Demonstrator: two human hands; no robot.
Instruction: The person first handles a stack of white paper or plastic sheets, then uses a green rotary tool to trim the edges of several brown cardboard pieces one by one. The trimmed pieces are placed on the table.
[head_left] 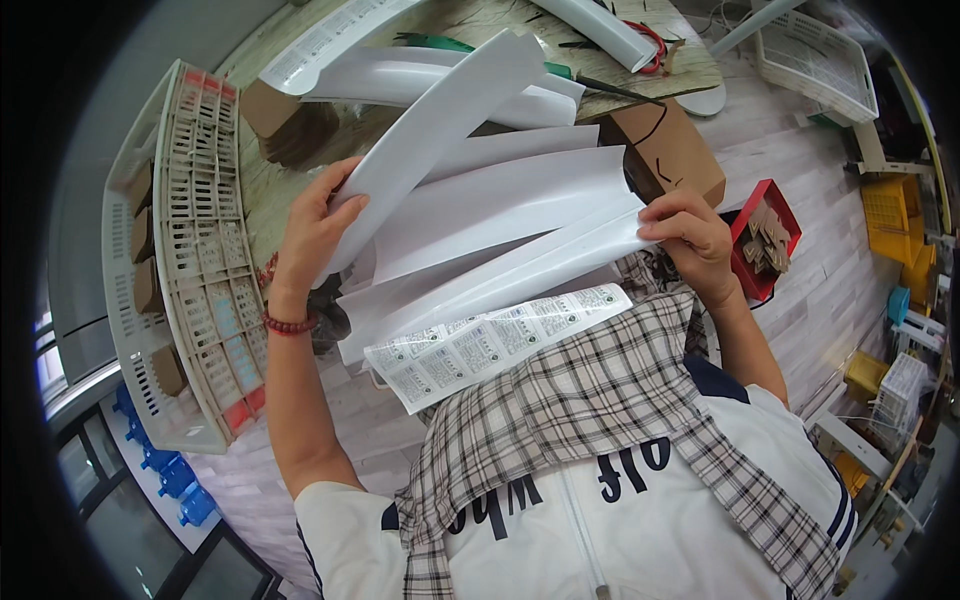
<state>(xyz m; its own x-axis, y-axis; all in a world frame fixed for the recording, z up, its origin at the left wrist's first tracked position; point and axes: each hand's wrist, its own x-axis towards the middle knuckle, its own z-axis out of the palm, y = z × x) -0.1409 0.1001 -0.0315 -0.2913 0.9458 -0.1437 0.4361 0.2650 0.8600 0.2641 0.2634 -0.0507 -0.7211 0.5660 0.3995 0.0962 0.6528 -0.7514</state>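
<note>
My left hand [318, 228] is closed on the lower end of a long white strip of label sheet [450, 115], thumb on top. That strip curves up and away to the right. My right hand [692, 238] pinches the right end of another white sheet [520, 265] between thumb and fingers. Between both hands, several curled white sheets [510, 205] lie overlapping, blank side up. Nearest my body, a printed label sheet [500, 340] rests against the checked apron [570, 390], with rows of small labels showing.
More rolled sheets [410, 80] and a green-handled tool [440, 41] lie on the marbled table [690, 70]. At the left stands a white plastic crate [215, 270] beside stacked brown card pieces [285, 120]. On the right are a brown carton [670, 150] and a red box [775, 200] with cardboard pieces.
</note>
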